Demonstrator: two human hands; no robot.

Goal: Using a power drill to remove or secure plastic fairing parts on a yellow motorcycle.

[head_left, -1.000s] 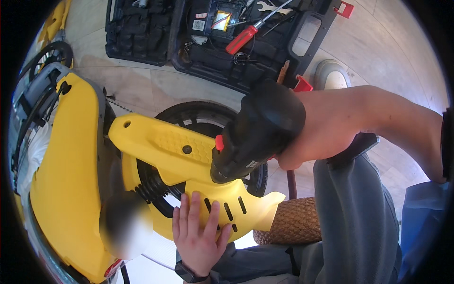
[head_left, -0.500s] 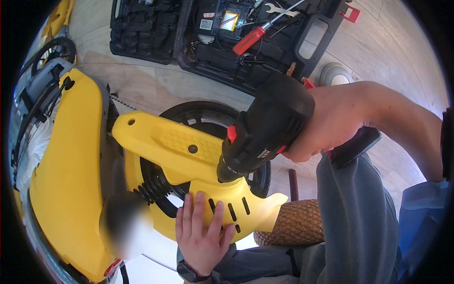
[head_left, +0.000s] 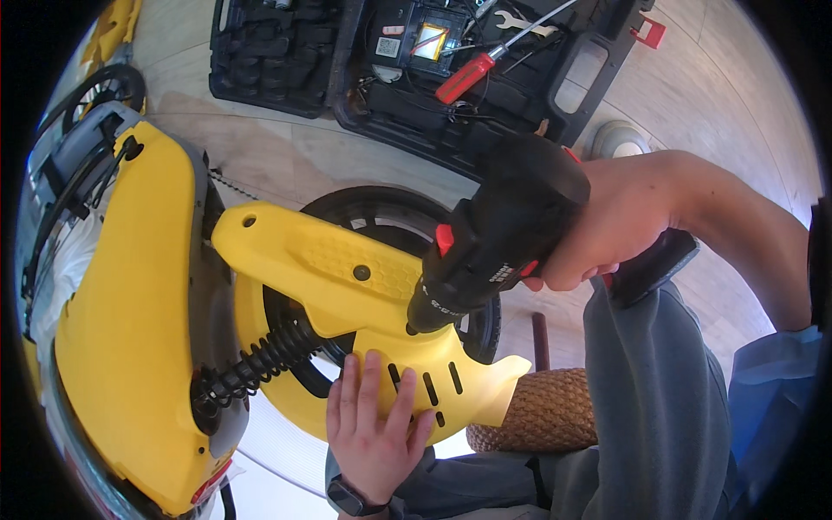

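My right hand (head_left: 620, 227) is wrapped round the grip of a black cordless drill (head_left: 511, 230) with red buttons. The drill's nose points down and meets the yellow plastic cover (head_left: 325, 256) near its right end; the bit's tip is hidden. Flat on the slotted lower part of that cover lies my left hand (head_left: 374, 438), fingers stretched out and holding nothing. Behind the cover shows a black-tyred wheel (head_left: 381, 201). A black coil-spring shock absorber (head_left: 269, 357) runs between the wheel area and a large yellow body panel (head_left: 130, 295) at left.
A black tool case (head_left: 381, 130) lies on the floor at the far side, holding a red-handled screwdriver (head_left: 472, 74) and a wrench (head_left: 524, 23). A woven brown stool (head_left: 542, 412) sits beside my legs. Another wheel (head_left: 108, 91) stands at far left.
The whole scene has shifted slightly right in view. The shock absorber's left end, blurred before, now shows clearly. Both hands and the drill keep their places on the cover.
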